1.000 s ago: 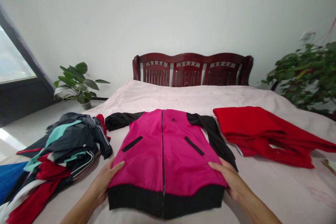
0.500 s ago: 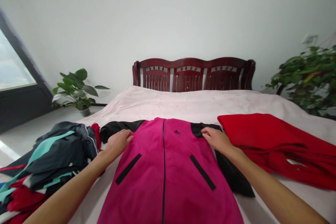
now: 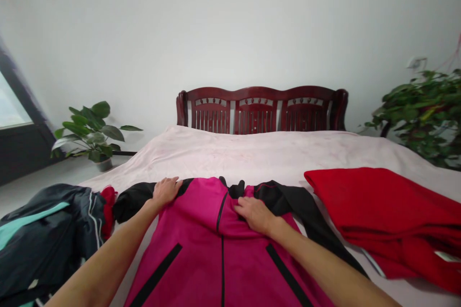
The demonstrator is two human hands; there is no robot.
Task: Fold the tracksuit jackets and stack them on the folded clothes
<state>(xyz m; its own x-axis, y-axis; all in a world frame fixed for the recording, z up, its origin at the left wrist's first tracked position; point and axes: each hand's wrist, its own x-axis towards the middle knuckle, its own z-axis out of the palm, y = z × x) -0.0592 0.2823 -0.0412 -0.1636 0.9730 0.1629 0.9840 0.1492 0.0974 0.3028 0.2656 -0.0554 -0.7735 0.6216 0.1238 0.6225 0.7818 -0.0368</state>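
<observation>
A pink jacket (image 3: pixel 201 249) with black sleeves, black pocket slits and a black zip lies face up on the bed (image 3: pixel 259 153). My left hand (image 3: pixel 165 191) rests flat on its left shoulder, fingers stretched toward the black sleeve (image 3: pixel 131 201). Over the chest near the collar, my right hand (image 3: pixel 254 213) presses down with the fingers laid together, where the pink cloth is rumpled. Neither hand lifts the fabric. The other black sleeve (image 3: pixel 302 211) trails down to the right.
A folded stack of red garments (image 3: pixel 389 220) lies on the bed at right. A heap of dark, teal and red clothes (image 3: pixel 46 240) sits at left. Beyond the bed stand a dark wooden headboard (image 3: pixel 261 110) and potted plants (image 3: pixel 91 132) on both sides.
Both hands went from the jacket's hem up to its shoulders. Since then the right hand slid inward to the collar, and the view moved closer to the jacket's top.
</observation>
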